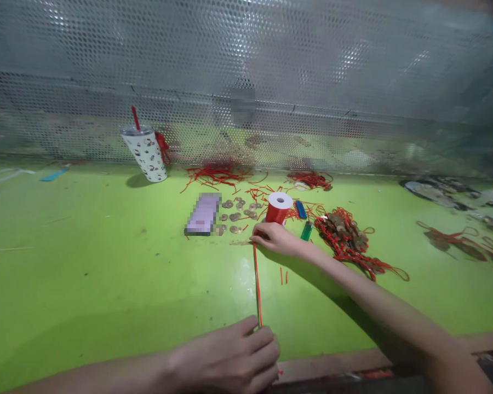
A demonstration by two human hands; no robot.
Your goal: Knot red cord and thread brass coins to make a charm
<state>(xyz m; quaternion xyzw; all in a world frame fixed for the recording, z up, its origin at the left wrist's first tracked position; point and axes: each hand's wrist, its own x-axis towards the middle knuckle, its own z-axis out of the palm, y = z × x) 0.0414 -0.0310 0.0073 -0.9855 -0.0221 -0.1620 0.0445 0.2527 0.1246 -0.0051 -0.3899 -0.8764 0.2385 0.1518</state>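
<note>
A red cord (257, 284) is stretched taut across the green table (107, 262) between my two hands. My left hand (230, 358), near the table's front edge, is closed with the cord's near end pinched under its fingers. My right hand (273, 239) is farther out, fingers closed on the cord's far end, just in front of a red cord spool (277, 207) that stands upright. Several brass coins (236, 212) lie to the left of the spool.
A patterned cup with a red straw (145, 152) stands at the back left. A purple flat object (204, 214), a blue lighter (301, 209) and a green lighter (307, 230) lie near the spool. Piles of red knotted cords (347, 241) lie right. A perforated metal wall (246, 82) closes the back.
</note>
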